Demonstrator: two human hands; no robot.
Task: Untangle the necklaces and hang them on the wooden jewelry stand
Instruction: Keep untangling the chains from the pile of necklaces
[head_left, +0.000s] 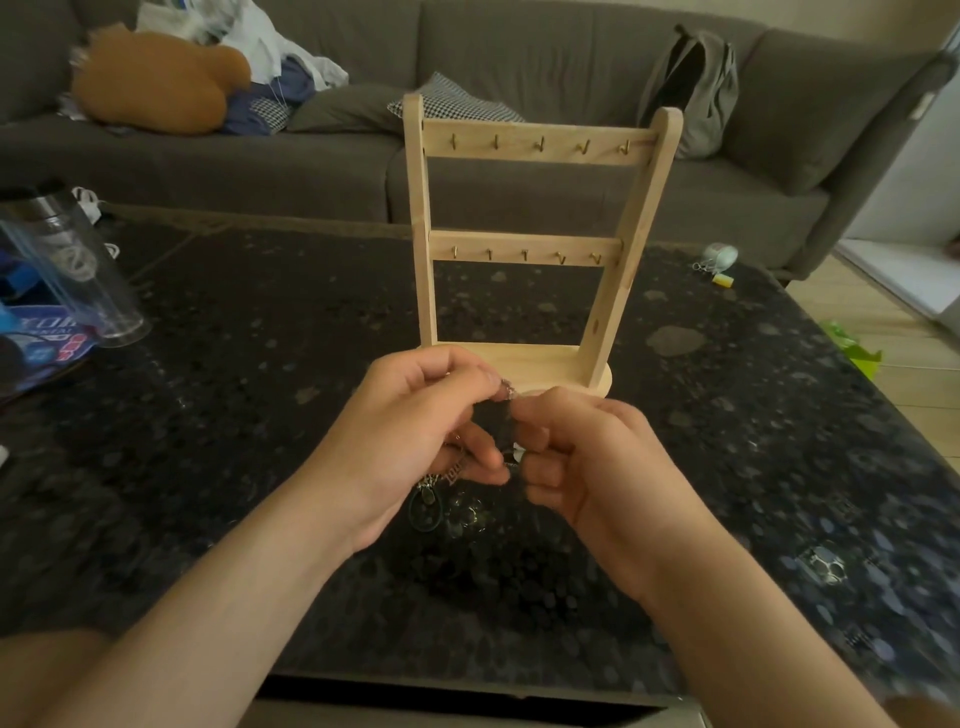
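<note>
1. In the head view, our left hand (415, 431) and right hand (587, 457) are held close together above the dark speckled bench (234, 415), just in front of the stand (535, 249).
2. The left grip is narrow: thumb and forefinger pinch a thin silver chain (506, 389) at the top, and the lower fingers curl round more of the necklaces (452, 483).
3. The right grip is narrow too. Its fingers are curled, and its thumb and forefinger pinch the same chain just beside the left fingertips.
4. The necklaces hang in a bunch between and below our hands. We see a lettered pendant (460, 470) and a dark green loop (426, 512) low near the bench. We cannot tell whether the loop touches the bench.
5. The stand is upright on the bench beyond our hands. It has an oval base, two posts and two crossbars, each with five small hooks (540, 144).
6. At the left edge of the bench we see a clear bottle (78, 270) beside a blue packet (41, 343). At the far right is a small pale object (719, 257).
7. Behind the bench runs a grey sofa (519, 47). On it are a brown plush toy (156, 83), a heap of clothes (270, 67), a checked cushion (457, 101) and a grey backpack (696, 88).
</note>
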